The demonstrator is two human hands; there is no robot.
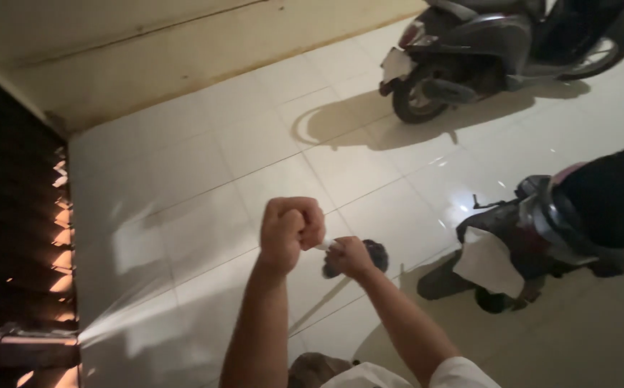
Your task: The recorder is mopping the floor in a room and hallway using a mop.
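Note:
My left hand [292, 228] is raised in a closed fist above the white tiled floor [204, 172]; I cannot see anything in it. Just to its right and a little lower, my right hand [349, 256] is closed around a small whitish object [326, 246] that sticks out toward the left fist. A dark round shape [376, 251] shows directly behind the right hand; what it is stays unclear. Both forearms rise from the bottom edge, the right one out of a white sleeve [455, 373].
A dark scooter [491, 43] is parked at the top right. A second scooter [542, 230] stands at the right, its rear toward me. A slatted wooden shutter [10, 215] lines the left edge, with light coming through. A pale wall [147, 43] closes the far side.

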